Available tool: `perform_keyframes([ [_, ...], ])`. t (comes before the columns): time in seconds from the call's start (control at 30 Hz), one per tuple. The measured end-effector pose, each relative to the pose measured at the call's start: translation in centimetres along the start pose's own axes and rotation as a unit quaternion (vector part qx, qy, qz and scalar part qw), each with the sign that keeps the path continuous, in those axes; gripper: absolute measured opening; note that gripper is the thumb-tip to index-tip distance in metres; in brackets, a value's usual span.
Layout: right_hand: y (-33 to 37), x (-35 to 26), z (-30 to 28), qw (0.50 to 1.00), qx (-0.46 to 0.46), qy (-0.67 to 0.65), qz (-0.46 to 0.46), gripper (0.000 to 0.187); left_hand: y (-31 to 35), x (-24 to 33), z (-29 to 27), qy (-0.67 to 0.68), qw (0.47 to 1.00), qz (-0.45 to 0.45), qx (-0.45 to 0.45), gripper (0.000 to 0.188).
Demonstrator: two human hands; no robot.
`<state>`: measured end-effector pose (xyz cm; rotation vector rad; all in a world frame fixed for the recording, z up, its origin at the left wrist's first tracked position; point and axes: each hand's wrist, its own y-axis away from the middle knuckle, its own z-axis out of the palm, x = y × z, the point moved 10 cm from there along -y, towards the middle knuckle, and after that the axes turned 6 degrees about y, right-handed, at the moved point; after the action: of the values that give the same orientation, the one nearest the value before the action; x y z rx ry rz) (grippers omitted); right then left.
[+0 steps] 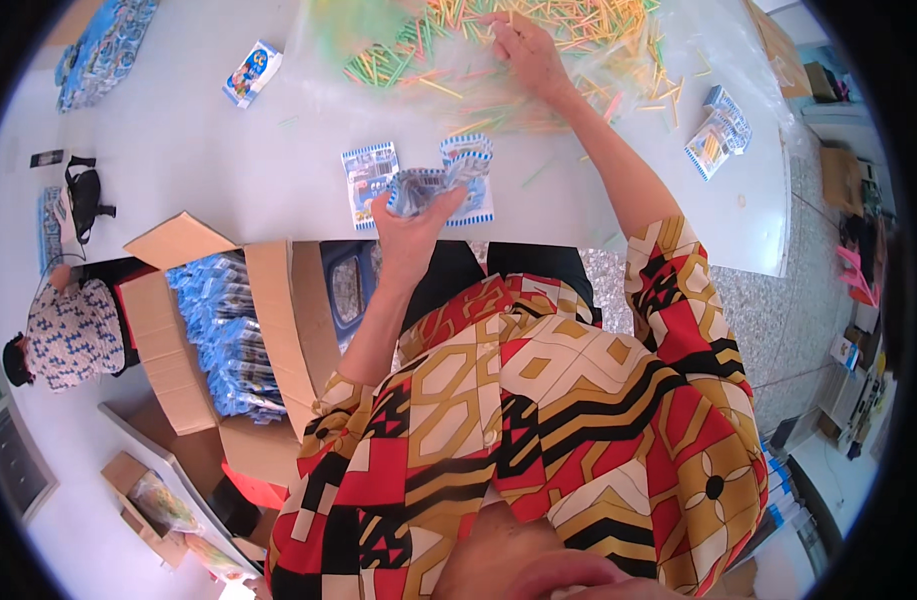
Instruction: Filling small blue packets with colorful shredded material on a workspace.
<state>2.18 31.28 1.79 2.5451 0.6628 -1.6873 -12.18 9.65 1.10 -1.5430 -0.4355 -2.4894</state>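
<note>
Near the table's front edge, my left hand (408, 238) is closed around a blue-and-white plastic packet (410, 192), whose mouth gapes upward. Flat packets of the same look lie beside it, one packet (363, 190) to the left and another packet (480, 205) to the right, partly overlapped by my hand. My right arm stretches to the far side, where my right hand (528, 62) curls its fingers at the edge of a loose pile of thin coloured sticks (433, 40) in yellow, green and orange. Whatever is between those fingertips is too small to make out.
Clear plastic sheeting (618, 100) lies under the sticks. More packets (720, 135) rest at the right, and a small box (251, 73) at the left. An open carton (268, 330) full of blue packets stands left of me. Another person (73, 330) sits far left.
</note>
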Motion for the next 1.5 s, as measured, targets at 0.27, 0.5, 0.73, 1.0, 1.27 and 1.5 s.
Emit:
perform_keyframes([
  [0.27,0.2,-3.8,-2.5,0.854,0.001,-0.51,-0.106,0.02,-1.0,0.3,0.6,-0.027,0.998,0.03,-0.045,0.011],
  [0.5,6.3,-15.9,-2.0,0.909,-0.006,-0.415,0.021,0.027,0.1,0.2,1.6,-0.04,0.997,0.036,-0.047,0.009],
  [0.73,9.1,-19.1,-2.7,0.903,-0.057,-0.319,-0.282,0.027,2.7,0.4,5.2,-0.02,0.995,0.024,-0.097,0.016],
  [1.0,11.4,-19.8,-2.2,0.961,-0.1,-0.225,-0.122,0.029,3.3,-0.9,4.8,0.009,0.993,-0.028,-0.11,0.041],
  [1.27,11.7,-18.4,-1.2,0.966,-0.144,-0.214,0.009,0.031,2.9,-0.8,4.7,0.046,0.99,-0.033,-0.128,0.041],
  [1.5,11.8,-18.1,0.2,0.969,-0.144,-0.158,-0.12,0.03,2.9,0.0,4.1,-0.054,0.99,-0.009,-0.131,0.029],
])
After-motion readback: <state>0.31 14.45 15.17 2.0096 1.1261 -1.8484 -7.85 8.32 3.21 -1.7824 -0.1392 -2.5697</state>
